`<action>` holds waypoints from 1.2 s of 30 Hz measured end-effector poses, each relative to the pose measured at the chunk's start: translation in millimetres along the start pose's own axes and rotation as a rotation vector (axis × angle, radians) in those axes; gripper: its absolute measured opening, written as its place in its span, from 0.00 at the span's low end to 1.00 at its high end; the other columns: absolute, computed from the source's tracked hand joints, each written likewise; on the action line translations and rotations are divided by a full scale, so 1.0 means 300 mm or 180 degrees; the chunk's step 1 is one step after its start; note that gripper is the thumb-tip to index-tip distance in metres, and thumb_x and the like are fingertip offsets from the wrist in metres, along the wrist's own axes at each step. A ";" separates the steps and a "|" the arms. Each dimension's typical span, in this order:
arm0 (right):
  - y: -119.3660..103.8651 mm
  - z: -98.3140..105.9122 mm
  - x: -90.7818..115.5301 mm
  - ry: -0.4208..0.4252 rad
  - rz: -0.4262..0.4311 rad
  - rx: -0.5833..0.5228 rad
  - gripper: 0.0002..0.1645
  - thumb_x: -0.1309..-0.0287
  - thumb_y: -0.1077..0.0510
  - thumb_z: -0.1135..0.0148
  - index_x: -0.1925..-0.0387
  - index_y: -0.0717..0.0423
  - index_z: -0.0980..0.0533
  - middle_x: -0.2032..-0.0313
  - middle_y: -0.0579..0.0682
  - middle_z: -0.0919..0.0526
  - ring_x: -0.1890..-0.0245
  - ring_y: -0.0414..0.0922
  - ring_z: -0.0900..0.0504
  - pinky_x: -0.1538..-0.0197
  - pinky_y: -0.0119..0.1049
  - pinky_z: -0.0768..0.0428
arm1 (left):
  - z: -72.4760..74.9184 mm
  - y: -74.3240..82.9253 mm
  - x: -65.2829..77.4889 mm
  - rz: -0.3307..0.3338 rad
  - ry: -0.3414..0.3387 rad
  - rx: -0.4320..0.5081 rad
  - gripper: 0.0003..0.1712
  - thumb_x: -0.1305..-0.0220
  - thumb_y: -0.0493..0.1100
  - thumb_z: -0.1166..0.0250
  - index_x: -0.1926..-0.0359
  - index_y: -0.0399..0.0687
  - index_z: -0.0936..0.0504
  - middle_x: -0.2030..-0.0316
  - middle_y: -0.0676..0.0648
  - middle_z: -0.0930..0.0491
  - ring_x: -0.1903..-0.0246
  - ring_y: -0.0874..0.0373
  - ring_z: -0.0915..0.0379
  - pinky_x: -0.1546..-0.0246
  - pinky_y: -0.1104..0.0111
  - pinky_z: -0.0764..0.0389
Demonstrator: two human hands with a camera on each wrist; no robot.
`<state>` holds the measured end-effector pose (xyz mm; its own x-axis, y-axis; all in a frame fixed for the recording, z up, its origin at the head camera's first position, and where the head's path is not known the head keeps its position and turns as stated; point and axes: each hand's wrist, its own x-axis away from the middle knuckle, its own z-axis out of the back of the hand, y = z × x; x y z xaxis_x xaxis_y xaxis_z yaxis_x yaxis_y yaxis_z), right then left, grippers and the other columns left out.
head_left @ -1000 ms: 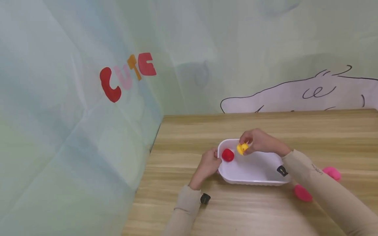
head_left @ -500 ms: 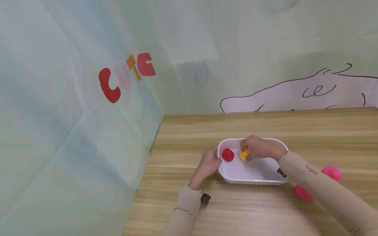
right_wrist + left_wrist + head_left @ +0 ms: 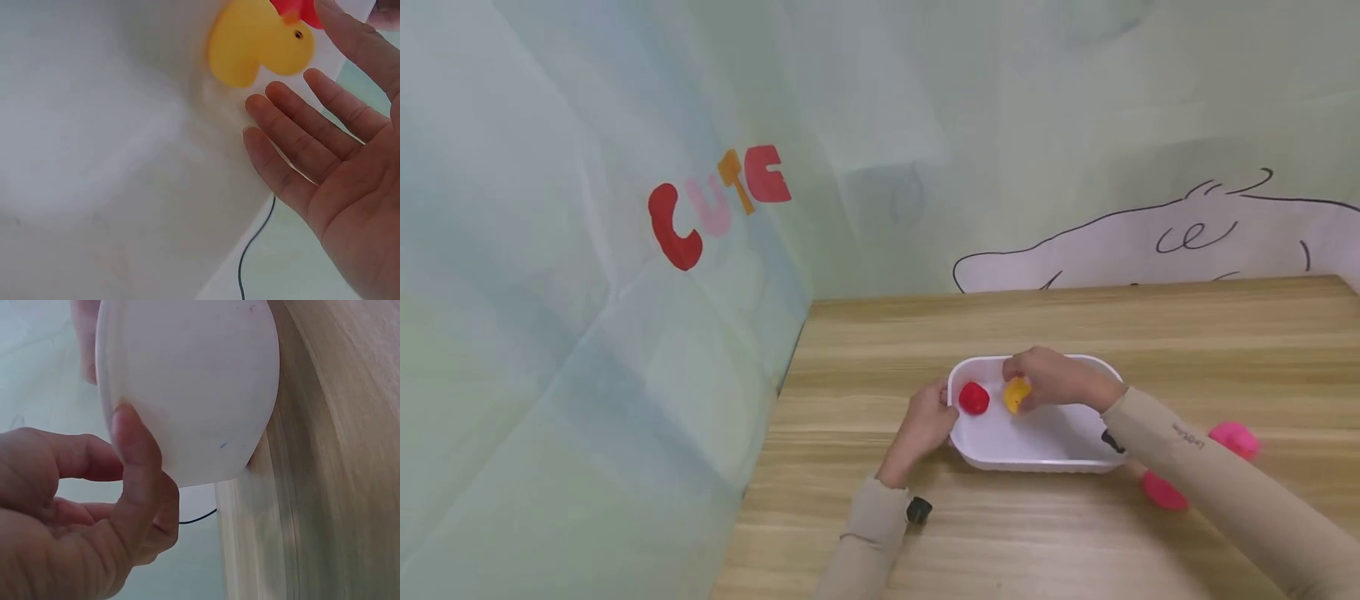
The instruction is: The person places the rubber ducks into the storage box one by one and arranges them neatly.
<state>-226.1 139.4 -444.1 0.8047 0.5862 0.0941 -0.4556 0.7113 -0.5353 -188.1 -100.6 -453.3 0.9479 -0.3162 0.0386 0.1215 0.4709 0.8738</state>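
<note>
My left hand [image 3: 927, 421] grips the left end of a white plastic basin [image 3: 1037, 464], its fingers and thumb at the rim [image 3: 106, 369]. Inside the basin, a yellow toy duck [image 3: 244, 47] rests on the floor towards the left. Spread, relaxed fingers of my right hand [image 3: 337, 144] are right beside the duck, not wrapped round it. In the head view that hand [image 3: 1052, 379] reaches over the basin's far rim side and partly covers the duck. A round red toy [image 3: 973, 398] lies left of the duck, near the basin's left wall.
Two pink toys lie on the wooden table [image 3: 1000, 533] right of the basin: a bright pink one [image 3: 1235, 439] and a deeper pink one [image 3: 1163, 490], both partly hidden by the right sleeve. A fabric backdrop [image 3: 880, 225] rises behind and left of the table.
My right hand has lowered the yellow duck into the basin and its fingers have loosened from it. The left hand keeps its hold on the basin. The head view has shifted slightly.
</note>
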 end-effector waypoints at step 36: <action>0.188 0.150 0.391 0.0636 -0.0649 -0.0166 0.23 0.49 0.59 0.24 0.52 0.65 0.20 0.55 0.56 0.16 0.54 0.57 0.18 0.51 0.54 0.14 | 0.074 -0.027 -0.020 -0.0088 0.0089 -0.0183 0.26 0.39 0.26 0.45 0.38 0.24 0.26 0.70 0.38 0.21 0.83 0.51 0.23 0.86 0.64 0.17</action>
<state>-174.6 265.7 -425.6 0.9390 0.3416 0.0397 -0.2607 0.7826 -0.5653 -201.2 -120.7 -449.9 0.9517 -0.3071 0.0005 0.1639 0.5092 0.8449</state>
